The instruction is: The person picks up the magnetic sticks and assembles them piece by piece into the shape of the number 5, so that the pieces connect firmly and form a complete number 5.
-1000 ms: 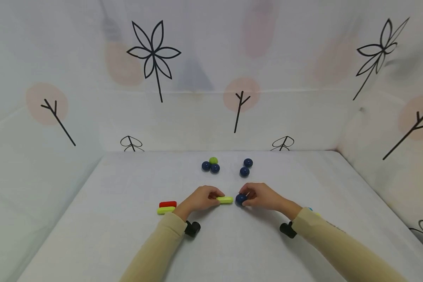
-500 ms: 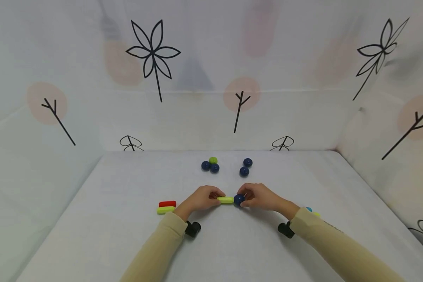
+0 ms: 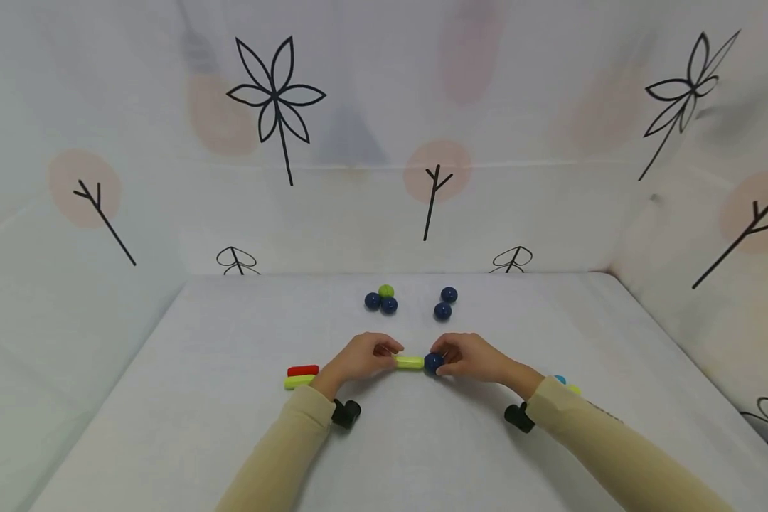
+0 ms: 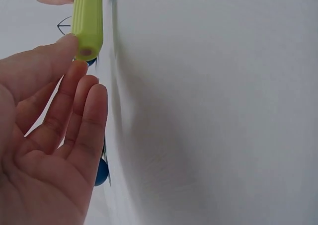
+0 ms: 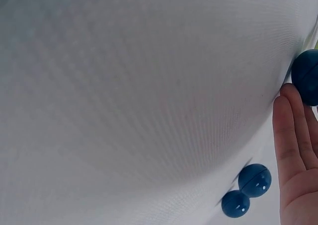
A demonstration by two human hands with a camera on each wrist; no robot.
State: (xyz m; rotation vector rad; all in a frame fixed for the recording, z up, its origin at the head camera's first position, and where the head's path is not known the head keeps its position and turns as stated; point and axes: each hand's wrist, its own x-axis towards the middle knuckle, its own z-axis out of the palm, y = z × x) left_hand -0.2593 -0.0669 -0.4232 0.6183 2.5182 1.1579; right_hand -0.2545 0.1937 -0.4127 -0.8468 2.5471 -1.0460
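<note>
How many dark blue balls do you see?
5. One dark blue ball is in the right hand. Two more sit by the green ball. Another two are right of those. The sleeves might hide more.

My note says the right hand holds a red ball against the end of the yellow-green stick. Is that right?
Not quite: the ball is dark blue, as the head view shows. The right hand does hold it against the end of the yellow-green stick.
</note>
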